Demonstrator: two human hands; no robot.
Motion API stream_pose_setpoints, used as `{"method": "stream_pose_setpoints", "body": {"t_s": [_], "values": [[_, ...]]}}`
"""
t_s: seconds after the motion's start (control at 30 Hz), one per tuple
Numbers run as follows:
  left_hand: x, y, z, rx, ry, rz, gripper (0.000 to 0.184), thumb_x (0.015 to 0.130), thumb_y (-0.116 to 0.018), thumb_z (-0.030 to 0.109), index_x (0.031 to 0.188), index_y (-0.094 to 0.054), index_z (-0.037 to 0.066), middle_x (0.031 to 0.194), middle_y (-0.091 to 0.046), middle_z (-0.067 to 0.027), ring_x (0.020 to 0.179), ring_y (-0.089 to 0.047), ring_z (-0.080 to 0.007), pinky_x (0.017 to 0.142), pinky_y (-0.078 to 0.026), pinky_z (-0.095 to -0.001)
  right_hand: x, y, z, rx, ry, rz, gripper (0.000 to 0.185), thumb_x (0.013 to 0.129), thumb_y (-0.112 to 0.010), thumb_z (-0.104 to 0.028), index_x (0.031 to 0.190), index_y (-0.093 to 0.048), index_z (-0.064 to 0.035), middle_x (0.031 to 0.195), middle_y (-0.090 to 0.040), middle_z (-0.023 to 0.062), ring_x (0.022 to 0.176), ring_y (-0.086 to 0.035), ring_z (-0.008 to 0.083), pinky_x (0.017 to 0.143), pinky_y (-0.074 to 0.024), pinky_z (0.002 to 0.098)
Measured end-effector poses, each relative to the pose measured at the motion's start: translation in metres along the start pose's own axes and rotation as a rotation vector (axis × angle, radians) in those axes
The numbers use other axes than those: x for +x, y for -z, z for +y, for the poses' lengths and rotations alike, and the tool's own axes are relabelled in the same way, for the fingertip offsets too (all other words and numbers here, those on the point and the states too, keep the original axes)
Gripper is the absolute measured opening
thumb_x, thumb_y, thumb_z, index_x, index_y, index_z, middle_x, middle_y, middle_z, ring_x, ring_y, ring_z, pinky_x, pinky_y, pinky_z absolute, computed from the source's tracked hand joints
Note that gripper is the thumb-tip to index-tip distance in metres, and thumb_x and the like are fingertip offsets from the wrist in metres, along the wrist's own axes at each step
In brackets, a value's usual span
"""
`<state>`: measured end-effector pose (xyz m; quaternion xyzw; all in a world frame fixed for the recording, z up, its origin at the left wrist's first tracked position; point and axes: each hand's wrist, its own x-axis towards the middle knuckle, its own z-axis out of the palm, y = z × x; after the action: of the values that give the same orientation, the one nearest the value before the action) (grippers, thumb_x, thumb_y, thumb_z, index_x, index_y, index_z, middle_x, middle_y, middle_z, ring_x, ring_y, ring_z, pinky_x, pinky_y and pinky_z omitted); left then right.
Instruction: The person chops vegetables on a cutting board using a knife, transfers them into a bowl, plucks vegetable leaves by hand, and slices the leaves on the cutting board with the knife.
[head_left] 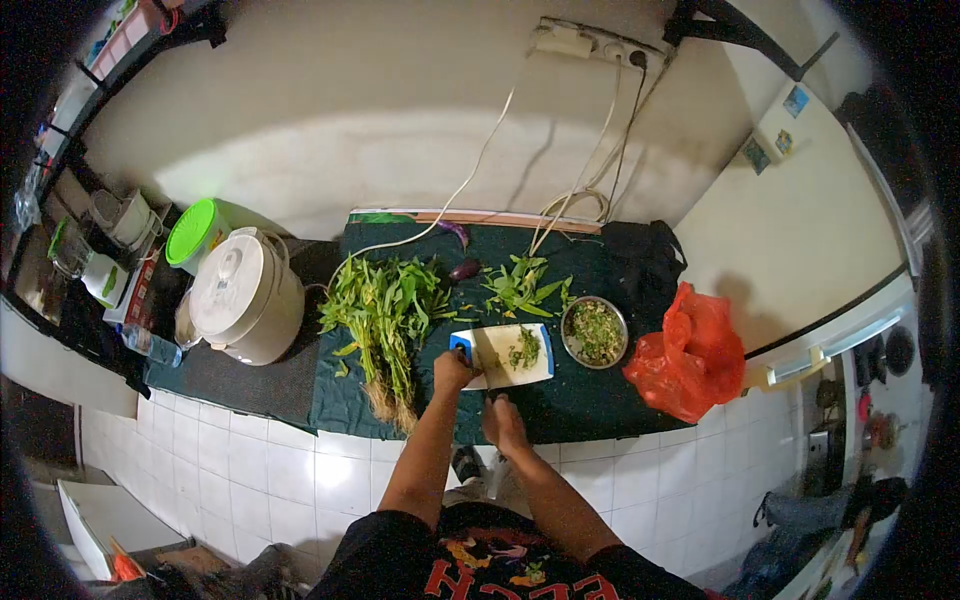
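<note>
Now, left hand (457, 371): at the left end of the cutting board, back of the hand up, fingers toward the board's blue corner; whether they grip or only press, I cannot tell.
Left forearm: slanting up and rightward from the dark sleeve, nearly straight from elbow to wrist.
Right hand (505, 424): just off the board's near edge, lower than the left, curled closed around a knife (487, 380); the handle is hidden in the fist.
Right forearm: angled up and leftward, so that both arms converge on the board.
Knife: thin blade pointing away from the body, over the near edge of the board.
Cutting board (499, 372): white with blue ends, lying slightly tilted in plan on the dark green cloth (590, 402).
Chopped greens (524, 348): in a small heap on the board's right half.
Metal bowl (625, 350): just right of the board, filled with a chopped green and pale mix.
Loose leaves (522, 287): beyond the board.
Purple vegetables (465, 269): a rounded one left of those leaves, a slender one farther back.
Leafy bunch (385, 310): left of the board, roots toward the person.
Red plastic bag (688, 358): right of the bowl.
Rice cooker (247, 298): farther left, beside a green-lidded tub (197, 232).
</note>
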<state>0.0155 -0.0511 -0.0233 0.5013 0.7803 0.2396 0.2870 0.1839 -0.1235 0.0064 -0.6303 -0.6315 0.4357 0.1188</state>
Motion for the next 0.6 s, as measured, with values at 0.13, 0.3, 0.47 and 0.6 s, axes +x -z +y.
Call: {"method": "stream_pose_setpoints", "body": {"t_s": [0.13,0.3,0.47,0.6], "values": [[0.002,-0.001,0.005,0.114,-0.005,-0.004,0.043,0.061,-0.089,0.034,0.085,-0.070,0.004,0.084,-0.071,-0.0157,0.080,-0.070,-0.0324,0.073,-0.057,-0.0428,-0.012,0.033,-0.014,-0.157,0.041,-0.041,0.038,0.100,-0.040,-0.029,0.106,-0.055,0.0052,0.105,-0.064,0.0327,0.102,-0.063,0.0461,0.085,-0.0490,0.0536],[-0.023,0.016,0.063,0.163,0.069,-0.065,0.020,0.079,-0.073,0.023,0.091,-0.072,0.006,0.100,-0.069,-0.0151,0.091,-0.065,-0.0371,0.078,-0.055,-0.0453,-0.023,0.043,0.025,-0.308,-0.051,0.112,0.040,0.101,-0.044,-0.037,0.098,-0.058,0.0010,0.082,-0.065,0.0256,0.079,-0.066,0.0440,0.070,-0.0518,0.0531],[-0.005,-0.046,0.049,0.189,-0.301,0.005,0.019,0.084,-0.064,0.017,0.094,-0.070,0.002,0.106,-0.065,-0.0180,0.104,-0.057,-0.0375,0.088,-0.049,-0.0458,-0.029,0.081,0.053,-0.213,0.018,0.197,0.045,0.099,-0.048,-0.041,0.097,-0.057,0.0030,0.073,-0.063,0.0264,0.068,-0.062,0.0473,0.065,-0.0499,0.0545],[-0.006,-0.040,0.050,-0.090,-0.514,0.093,0.021,0.084,-0.056,0.009,0.098,-0.069,0.002,0.102,-0.063,-0.0192,0.095,-0.059,-0.0406,0.086,-0.049,-0.0458,-0.049,0.118,0.036,-0.084,-0.068,0.168,0.046,0.099,-0.047,-0.041,0.098,-0.056,0.0039,0.078,-0.063,0.0290,0.074,-0.061,0.0509,0.070,-0.0479,0.0569]]}}
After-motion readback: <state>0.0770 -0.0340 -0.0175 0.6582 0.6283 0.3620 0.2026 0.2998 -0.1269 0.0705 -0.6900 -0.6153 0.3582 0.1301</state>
